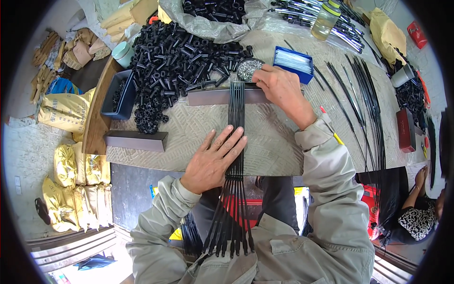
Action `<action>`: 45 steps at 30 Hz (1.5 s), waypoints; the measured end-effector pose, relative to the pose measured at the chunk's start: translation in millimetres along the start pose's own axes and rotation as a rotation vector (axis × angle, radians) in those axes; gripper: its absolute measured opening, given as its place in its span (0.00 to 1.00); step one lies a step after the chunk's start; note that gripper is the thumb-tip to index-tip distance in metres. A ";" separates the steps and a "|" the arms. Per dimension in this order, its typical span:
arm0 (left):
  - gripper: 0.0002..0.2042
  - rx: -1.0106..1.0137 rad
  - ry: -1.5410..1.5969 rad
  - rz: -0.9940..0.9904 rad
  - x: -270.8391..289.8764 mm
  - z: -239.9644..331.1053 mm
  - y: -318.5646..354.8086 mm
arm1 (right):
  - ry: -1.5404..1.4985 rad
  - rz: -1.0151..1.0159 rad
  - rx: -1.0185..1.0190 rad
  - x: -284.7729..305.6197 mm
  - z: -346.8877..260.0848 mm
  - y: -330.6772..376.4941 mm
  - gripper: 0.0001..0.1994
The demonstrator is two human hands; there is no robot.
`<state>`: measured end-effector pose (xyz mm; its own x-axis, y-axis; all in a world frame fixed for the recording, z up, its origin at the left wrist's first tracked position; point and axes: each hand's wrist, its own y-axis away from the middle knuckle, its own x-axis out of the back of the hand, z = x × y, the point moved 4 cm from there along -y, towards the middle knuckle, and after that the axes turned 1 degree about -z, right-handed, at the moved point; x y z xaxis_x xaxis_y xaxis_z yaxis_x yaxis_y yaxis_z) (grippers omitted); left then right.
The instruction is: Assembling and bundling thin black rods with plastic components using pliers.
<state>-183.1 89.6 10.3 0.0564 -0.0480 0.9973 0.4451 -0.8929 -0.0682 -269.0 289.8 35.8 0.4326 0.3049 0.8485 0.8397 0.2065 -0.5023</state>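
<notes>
A row of long thin black cables (236, 111) lies side by side across the table, their far ends resting on a grey bar (205, 97) and their near ends fanning out past the table edge toward my body. My left hand (213, 160) lies flat on the cables with its fingers stretched out, pressing on them. At the right rim of a small round dish (249, 69) of tiny silvery metal pieces, my right hand (283, 90) has its fingers closed in a pinch. Whatever is between those fingertips is hidden.
A heap of black tubular parts (175, 61) covers the back left, near a blue bin (118, 97). Behind my right hand stands a blue box (302, 75) of thin pale strips. More black cables (369, 109) lie at right. Another person (418, 213) sits at far right.
</notes>
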 end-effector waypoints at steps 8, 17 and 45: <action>0.41 0.017 0.127 0.025 -1.5 -2.1 -0.5 | -0.111 -0.034 0.093 -7.4 3.9 -2.5 0.03; 0.39 -0.015 0.153 0.068 -3.0 0.2 -1.4 | -0.383 0.259 0.094 -5.0 7.7 -4.9 0.07; 0.40 0.087 0.272 0.074 6.1 17.8 10.6 | -0.139 -0.143 0.076 1.2 3.7 5.6 0.07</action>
<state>-162.1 87.8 15.1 -0.1446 -0.2400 0.9599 0.5241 -0.8415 -0.1314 -265.0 294.7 33.4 0.2568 0.3915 0.8836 0.8601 0.3245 -0.3937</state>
